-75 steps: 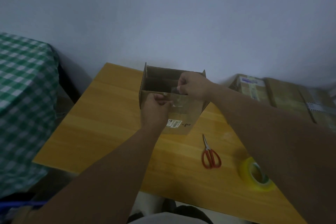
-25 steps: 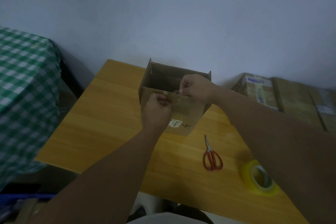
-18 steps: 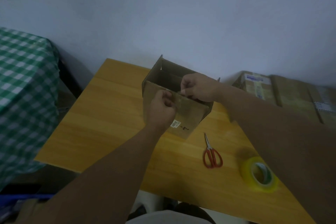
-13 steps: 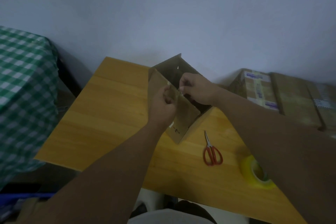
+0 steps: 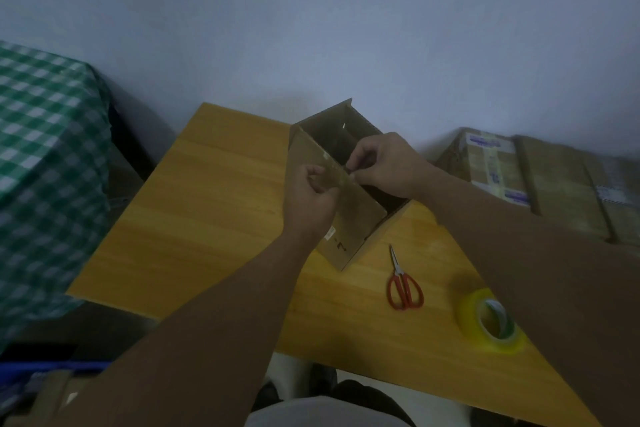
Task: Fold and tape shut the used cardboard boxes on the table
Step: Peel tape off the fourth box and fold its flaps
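Note:
An open brown cardboard box [image 5: 356, 229] stands on the wooden table [image 5: 207, 218], turned corner-on toward me, with a white label low on its near wall. My left hand [image 5: 311, 194] grips that near wall at its top edge. My right hand [image 5: 384, 163] pinches a strip of clear tape [image 5: 337, 175] stuck along the same edge, right beside my left fingers. The box's inside is dark and looks empty.
Red-handled scissors [image 5: 403, 284] lie right of the box. A yellow tape roll [image 5: 491, 326] sits near the table's front right edge. Taped cardboard boxes [image 5: 519, 177] are stacked at the right by the wall. A green checked cloth [image 5: 41, 156] covers something at left.
The box has been rotated on the table, from facing me squarely to standing corner-on. Both hands stayed at its near top edge, my right hand still pinching the tape.

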